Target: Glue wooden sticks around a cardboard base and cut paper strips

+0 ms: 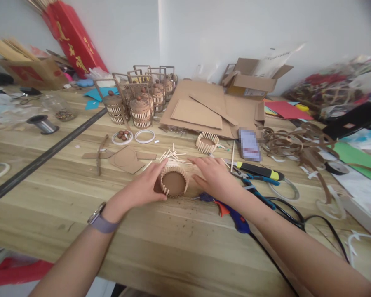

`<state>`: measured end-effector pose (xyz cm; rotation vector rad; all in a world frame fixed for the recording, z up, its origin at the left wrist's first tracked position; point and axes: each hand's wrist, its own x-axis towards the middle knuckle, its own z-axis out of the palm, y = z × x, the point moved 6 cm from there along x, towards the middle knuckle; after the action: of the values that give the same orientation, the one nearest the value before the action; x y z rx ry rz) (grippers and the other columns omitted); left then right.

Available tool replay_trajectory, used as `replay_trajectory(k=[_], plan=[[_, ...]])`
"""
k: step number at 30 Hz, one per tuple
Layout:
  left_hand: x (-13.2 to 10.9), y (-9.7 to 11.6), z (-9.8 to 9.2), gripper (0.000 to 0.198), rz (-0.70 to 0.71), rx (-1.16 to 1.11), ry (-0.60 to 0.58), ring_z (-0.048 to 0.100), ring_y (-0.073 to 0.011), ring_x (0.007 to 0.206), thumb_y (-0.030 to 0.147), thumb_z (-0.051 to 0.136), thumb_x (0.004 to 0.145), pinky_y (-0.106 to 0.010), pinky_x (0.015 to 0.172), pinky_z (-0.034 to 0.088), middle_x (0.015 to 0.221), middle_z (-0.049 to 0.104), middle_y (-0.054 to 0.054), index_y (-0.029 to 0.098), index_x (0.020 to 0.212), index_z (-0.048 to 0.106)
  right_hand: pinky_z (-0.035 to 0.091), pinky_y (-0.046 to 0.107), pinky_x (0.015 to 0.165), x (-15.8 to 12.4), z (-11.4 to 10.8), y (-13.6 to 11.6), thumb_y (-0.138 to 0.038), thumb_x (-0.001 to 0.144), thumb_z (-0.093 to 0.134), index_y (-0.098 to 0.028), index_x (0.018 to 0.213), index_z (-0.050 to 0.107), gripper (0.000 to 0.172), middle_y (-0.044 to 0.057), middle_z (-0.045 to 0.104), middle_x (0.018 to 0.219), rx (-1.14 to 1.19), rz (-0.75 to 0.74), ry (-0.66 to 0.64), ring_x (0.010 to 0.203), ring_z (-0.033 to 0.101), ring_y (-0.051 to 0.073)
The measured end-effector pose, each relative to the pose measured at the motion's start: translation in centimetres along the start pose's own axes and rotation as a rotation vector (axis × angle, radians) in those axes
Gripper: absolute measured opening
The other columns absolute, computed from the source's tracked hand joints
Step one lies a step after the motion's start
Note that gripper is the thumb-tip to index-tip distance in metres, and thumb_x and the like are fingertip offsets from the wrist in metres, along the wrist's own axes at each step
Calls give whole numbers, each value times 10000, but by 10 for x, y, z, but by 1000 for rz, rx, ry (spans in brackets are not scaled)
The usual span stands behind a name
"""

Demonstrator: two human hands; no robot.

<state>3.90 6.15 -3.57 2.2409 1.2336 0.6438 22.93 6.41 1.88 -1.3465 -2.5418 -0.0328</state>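
Note:
A small round stick-walled basket (174, 183) with a brown cardboard base rests on the table in front of me. My left hand (146, 183) wraps its left side, thumb at the near edge and fingers at the far edge. Short wooden sticks (172, 155) lie in a loose pile just behind it. To the right of the basket, my right hand (214, 175) hovers with fingers stretched and thumb apart; I see nothing in it. Below that hand lies a blue glue gun (238, 220) with an orange trigger. A second stick ring (207, 142) sits farther back.
Finished lidded baskets with handles (141, 111) stand at the back, beside cardboard sheets (198, 113). Pliers (256, 189), a yellow-black utility knife (259, 170), a phone (249, 144) and coiled brown strips (284, 140) are on the right. Cardboard cut-outs (126, 159) lie left.

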Motion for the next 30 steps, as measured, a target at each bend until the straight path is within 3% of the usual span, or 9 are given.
replay_trajectory(k=[3, 5, 8, 11, 19, 22, 25, 27, 30], plan=[[1, 7, 5, 1175, 34, 24, -10, 263, -383, 1446, 290, 855, 603, -579, 1158, 277, 1579, 276, -161, 274, 1532, 135, 457, 355, 749, -21, -16, 19, -250, 903, 530, -169, 979, 641, 157, 105, 708, 954, 63, 115, -21, 899, 647, 259], [2, 12, 9, 1148, 39, 15, -40, 239, -360, 1460, 251, 815, 654, -553, 1174, 254, 1598, 230, -166, 256, 1538, 83, 428, 304, 611, -42, -22, 34, -308, 914, 503, -199, 767, 619, 217, 62, 695, 764, 70, 263, -140, 714, 647, 224], [2, 16, 12, 1096, 27, -4, -58, 266, -325, 1456, 162, 727, 708, -507, 1174, 276, 1613, 204, -141, 270, 1541, 23, 352, 286, 513, -79, -20, 49, -406, 897, 506, -224, 693, 612, 293, 43, 674, 643, 30, 474, -383, 601, 632, 223], [3, 16, 11, 1108, 25, -12, -31, 269, -326, 1454, 155, 721, 702, -501, 1167, 291, 1614, 211, -123, 295, 1541, 12, 347, 278, 511, -104, -7, 50, -405, 844, 571, -236, 750, 634, 204, 29, 678, 651, 72, 545, -525, 594, 629, 221], [4, 7, 10, 1197, -9, 9, 41, 283, -352, 1438, 213, 811, 664, -556, 1144, 284, 1575, 261, -158, 320, 1533, -5, 370, 261, 496, -104, 8, 45, -262, 728, 551, -236, 722, 518, 42, -24, 576, 602, 370, 495, -304, 516, 511, 154], [4, 6, 11, 1254, -8, 27, 25, 296, -361, 1427, 241, 857, 624, -565, 1141, 277, 1564, 270, -177, 307, 1532, -5, 422, 260, 522, -103, 0, 46, -293, 705, 552, -239, 777, 502, 103, -18, 583, 670, 588, 504, -143, 560, 527, 152], [3, 6, 12, 1293, 18, 28, -7, 287, -376, 1428, 285, 877, 604, -575, 1140, 270, 1574, 266, -171, 316, 1531, -23, 498, 297, 615, -105, -3, 47, -353, 704, 613, -228, 993, 571, 317, 23, 649, 816, 812, 542, -18, 696, 600, 193], [3, 6, 12, 1287, 23, 24, -23, 315, -385, 1412, 295, 873, 611, -574, 1130, 287, 1586, 252, -161, 323, 1531, -25, 516, 321, 661, -106, 2, 47, -404, 700, 667, -224, 1060, 612, 406, 45, 674, 861, 910, 593, -7, 758, 621, 219], [3, 4, 12, 1249, 4, 13, -12, 358, -393, 1383, 292, 856, 628, -571, 1114, 314, 1572, 289, -152, 324, 1536, -2, 515, 326, 664, -101, 15, 41, -453, 718, 665, -203, 913, 681, 318, 60, 680, 830, 1044, 602, -86, 750, 623, 221]])
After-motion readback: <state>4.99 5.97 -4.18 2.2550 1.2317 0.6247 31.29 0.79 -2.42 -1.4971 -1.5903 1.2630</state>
